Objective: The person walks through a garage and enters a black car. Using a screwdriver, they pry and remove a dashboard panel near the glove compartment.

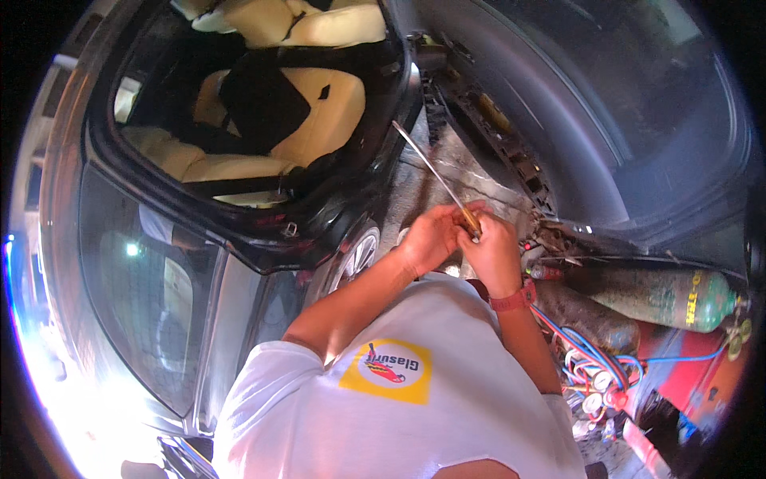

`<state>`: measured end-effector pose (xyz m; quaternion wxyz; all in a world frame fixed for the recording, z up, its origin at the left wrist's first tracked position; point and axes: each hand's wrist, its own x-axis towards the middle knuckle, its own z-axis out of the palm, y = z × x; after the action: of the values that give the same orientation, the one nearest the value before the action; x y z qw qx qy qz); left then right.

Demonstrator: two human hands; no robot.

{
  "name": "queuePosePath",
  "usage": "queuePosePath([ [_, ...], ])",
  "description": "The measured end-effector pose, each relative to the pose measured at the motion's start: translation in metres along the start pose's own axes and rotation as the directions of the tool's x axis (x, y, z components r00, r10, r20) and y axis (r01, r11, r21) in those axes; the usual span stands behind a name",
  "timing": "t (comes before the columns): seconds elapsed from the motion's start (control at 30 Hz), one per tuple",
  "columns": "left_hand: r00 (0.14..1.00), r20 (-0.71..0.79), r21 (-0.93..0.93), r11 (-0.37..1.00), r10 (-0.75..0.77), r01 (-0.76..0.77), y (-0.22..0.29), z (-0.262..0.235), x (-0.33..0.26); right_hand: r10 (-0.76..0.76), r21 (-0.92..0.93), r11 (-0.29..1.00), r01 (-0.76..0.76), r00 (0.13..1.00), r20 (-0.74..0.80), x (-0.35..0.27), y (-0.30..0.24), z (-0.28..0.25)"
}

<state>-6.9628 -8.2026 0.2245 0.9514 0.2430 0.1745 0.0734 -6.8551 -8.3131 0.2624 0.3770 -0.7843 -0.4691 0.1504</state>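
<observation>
A screwdriver [432, 168] with a long metal shaft and an amber handle points up and to the left, toward the car's open doorway. My right hand [495, 254] is closed around the handle, whose butt end shows by the thumb. Close against it, my left hand [429, 239] has its fingers curled at the front of the handle, where the shaft begins. The fingers of both hands meet there and partly hide the handle. The screwdriver's tip is in the air, apart from the door frame [408, 96].
At left stands a dark car [231, 319] with beige seats [335, 112] inside. A large dark car panel [574, 144] with a ragged inner edge fills the right. Lower right are a green gas cylinder [678, 299], hoses [594, 351] and pressure gauges [592, 404].
</observation>
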Motion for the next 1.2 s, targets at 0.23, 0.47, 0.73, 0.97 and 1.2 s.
queuePosePath([
  [0.23, 0.999, 0.005, -0.008, 0.999, -0.049, 0.049, -0.016, -0.006, 0.006, 0.02, -0.006, 1.0, -0.019, 0.997, 0.079, -0.003, 0.006, -0.009],
  [0.47, 0.994, 0.082, 0.035, 0.997, -0.074, 0.072, -0.02, -0.002, 0.022, -0.066, -0.064, 0.996, 0.068, 0.997, 0.032, -0.007, 0.008, -0.026],
  [0.73, 0.99, -0.008, 0.056, 0.988, -0.144, 0.144, -0.016, 0.006, 0.042, 0.001, -0.148, 0.989, 0.005, 0.999, 0.04, 0.001, 0.015, -0.036],
  [0.97, 0.975, -0.052, 0.007, 0.976, -0.217, 0.217, 0.006, -0.016, 0.085, 0.088, 0.134, 0.987, -0.085, 0.996, -0.015, 0.038, 0.023, -0.035],
  [1.2, 0.909, -0.333, -0.022, 0.966, -0.25, 0.258, 0.055, -0.124, 0.173, 0.272, 0.307, 0.904, -0.296, 0.955, 0.119, 0.098, 0.036, -0.031],
])
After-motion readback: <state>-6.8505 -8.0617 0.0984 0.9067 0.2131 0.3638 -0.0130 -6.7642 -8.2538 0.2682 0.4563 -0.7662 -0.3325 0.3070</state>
